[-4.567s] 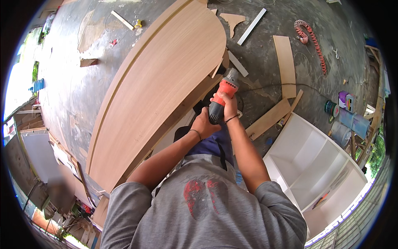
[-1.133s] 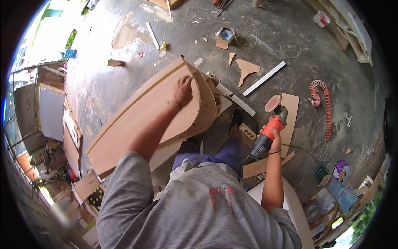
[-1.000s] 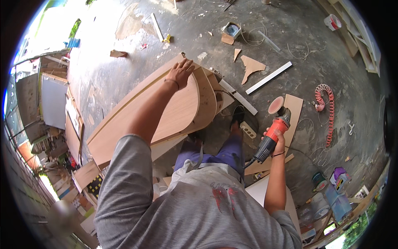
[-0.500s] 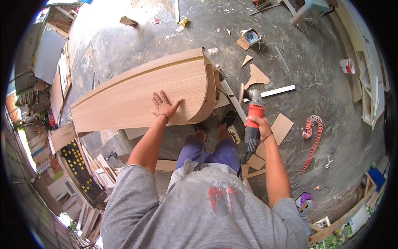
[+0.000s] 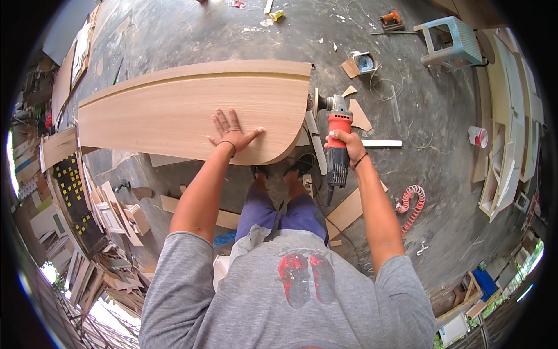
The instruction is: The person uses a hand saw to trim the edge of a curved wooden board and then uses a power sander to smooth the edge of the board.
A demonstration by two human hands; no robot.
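Note:
A long light-wood panel [image 5: 157, 110] with a rounded near right corner lies across in front of me. My left hand [image 5: 235, 135] rests flat on its top, fingers spread. My right hand [image 5: 347, 142] is wrapped round the body of a red and black angle grinder [image 5: 339, 123], held upright beyond the panel's right end. The grinder's round disc [image 5: 316, 103] stands edge-on beside that end; whether it touches the wood I cannot tell. A dark cord leaves the tool's lower end.
Wood offcuts [image 5: 351, 207] and a white strip [image 5: 381, 143] lie on the concrete floor [image 5: 232, 41]. A red coiled hose [image 5: 414, 203] is at right, near a paint tin [image 5: 478, 136]. A plastic stool [image 5: 450, 43] stands far right. Stacked boards fill the left.
The grinder has come closer to the panel's right end, its disc now beside the edge. My left hand stays flat on the panel. The whole view has turned a little.

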